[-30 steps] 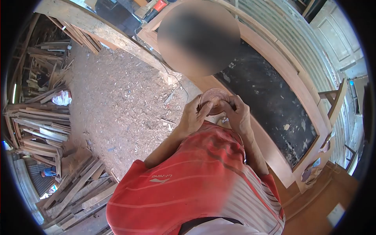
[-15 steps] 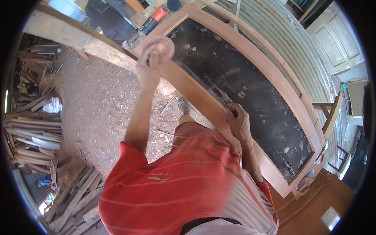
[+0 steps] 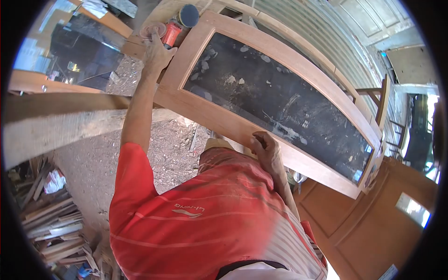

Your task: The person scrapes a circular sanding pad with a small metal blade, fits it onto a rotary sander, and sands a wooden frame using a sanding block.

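Observation:
My left hand reaches out to the far left corner of the wooden panel frame. It grips a round, pinkish-brown sanding disc between the fingers. Right beside that hand lies a red power sander with a round dark pad. My right hand is at the near edge of the frame, fingers curled in; whatever they may hold is hidden. Inside the frame is a dark panel with pale smears and dusty marks.
A thick wooden beam runs along the left. Scrap timber is piled at lower left on a floor strewn with shavings. A brown panelled door lies at lower right. Corrugated sheeting stands behind the frame.
My left hand has carried the sanding disc away from the frame's near edge, farther out beside the red sander. My right hand stays curled at the near edge. The view has shifted.

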Tool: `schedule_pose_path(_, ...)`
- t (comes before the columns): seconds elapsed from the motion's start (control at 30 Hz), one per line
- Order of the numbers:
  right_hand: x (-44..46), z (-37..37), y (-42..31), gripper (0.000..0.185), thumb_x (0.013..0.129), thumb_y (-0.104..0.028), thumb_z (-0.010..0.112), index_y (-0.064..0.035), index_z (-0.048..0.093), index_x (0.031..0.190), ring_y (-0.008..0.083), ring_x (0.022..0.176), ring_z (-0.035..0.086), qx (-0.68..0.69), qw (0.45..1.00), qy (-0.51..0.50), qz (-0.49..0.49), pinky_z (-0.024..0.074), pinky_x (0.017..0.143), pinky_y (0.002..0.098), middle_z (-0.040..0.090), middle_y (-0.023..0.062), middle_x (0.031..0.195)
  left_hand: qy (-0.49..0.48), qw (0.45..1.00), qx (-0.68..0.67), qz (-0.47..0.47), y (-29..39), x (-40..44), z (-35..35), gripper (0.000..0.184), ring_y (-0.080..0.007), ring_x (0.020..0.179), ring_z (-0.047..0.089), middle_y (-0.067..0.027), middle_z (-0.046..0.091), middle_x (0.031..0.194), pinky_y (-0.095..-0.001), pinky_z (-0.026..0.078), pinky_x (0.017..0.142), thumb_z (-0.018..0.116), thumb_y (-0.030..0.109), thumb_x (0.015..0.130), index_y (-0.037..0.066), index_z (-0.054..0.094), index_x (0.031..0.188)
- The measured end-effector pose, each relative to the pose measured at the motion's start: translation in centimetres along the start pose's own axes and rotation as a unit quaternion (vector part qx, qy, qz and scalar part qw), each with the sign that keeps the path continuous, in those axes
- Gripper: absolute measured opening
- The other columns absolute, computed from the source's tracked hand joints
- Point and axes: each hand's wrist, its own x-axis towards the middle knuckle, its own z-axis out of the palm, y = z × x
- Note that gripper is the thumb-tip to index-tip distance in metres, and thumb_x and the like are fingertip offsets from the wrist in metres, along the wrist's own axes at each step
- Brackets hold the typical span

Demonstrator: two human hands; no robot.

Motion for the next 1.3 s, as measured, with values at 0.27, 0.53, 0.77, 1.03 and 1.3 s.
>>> schedule_pose_path(0.27,-0.8,0.3,-1.6,0.038,0.107,-0.027,0.072,0.0043,0.07,0.128,0.0161,0.079,0.073,-0.04,0.998,0.05,0.018,0.0592,0.075,0.0324,0.078,0.0147,0.094,0.037,0.991,-0.059,0.115,-5.2,3.2,3.5,0.116,-0.0503,0.14,0.058,-0.0363,0.054,0.154,-0.054,0.049,0.115,0.091,0.028,0.08,-0.001,0.022,0.168)
schedule_pose_path(0.53,-2.2,1.2,0.8,0.039,0.106,-0.029,0.076,0.0039,0.07,0.128,0.0152,0.081,0.075,0.09,0.989,0.12,-0.006,0.0617,0.072,0.0336,0.08,0.0162,0.098,-0.024,0.981,-0.193,-0.006,-3.6,0.2,-1.2,0.12,-0.0434,0.147,0.055,-0.0379,0.05,0.158,-0.0448,0.042,0.125,0.095,0.031,0.075,-0.017,0.029,0.162)
schedule_pose_path(0.77,-2.0,1.6,-2.2,0.05,0.105,-0.028,0.078,0.0052,0.062,0.14,0.0198,0.097,0.075,0.176,0.982,-0.031,-0.066,0.0602,0.083,0.0353,0.079,0.013,0.107,0.026,0.944,-0.328,0.04,5.7,-15.0,-10.6,0.104,-0.0308,0.136,0.063,-0.0258,0.06,0.151,-0.0392,0.048,0.117,0.09,0.018,0.081,-0.009,0.034,0.164)
schedule_pose_path(1.03,-1.2,1.8,-2.0,0.072,0.098,-0.038,0.081,0.0054,0.055,0.149,0.0192,0.111,0.07,0.412,0.88,-0.167,-0.169,0.0574,0.097,0.0373,0.071,0.0131,0.124,-0.183,0.832,-0.523,0.036,17.1,-36.1,-10.4,0.101,-0.0251,0.135,0.062,-0.0187,0.063,0.145,-0.0395,0.05,0.114,0.087,0.025,0.089,-0.008,0.031,0.166)
schedule_pose_path(1.3,-9.5,-4.6,4.0,0.05,0.095,-0.031,0.077,0.0024,0.066,0.13,0.0181,0.105,0.071,0.533,0.837,-0.054,-0.113,0.0597,0.091,0.0372,0.072,0.0096,0.115,-0.25,0.785,-0.561,0.073,21.5,-43.0,-5.3,0.054,-0.0212,0.135,0.063,-0.0191,0.066,0.148,-0.0343,0.048,0.116,0.052,0.025,0.117,-0.008,0.049,0.16)
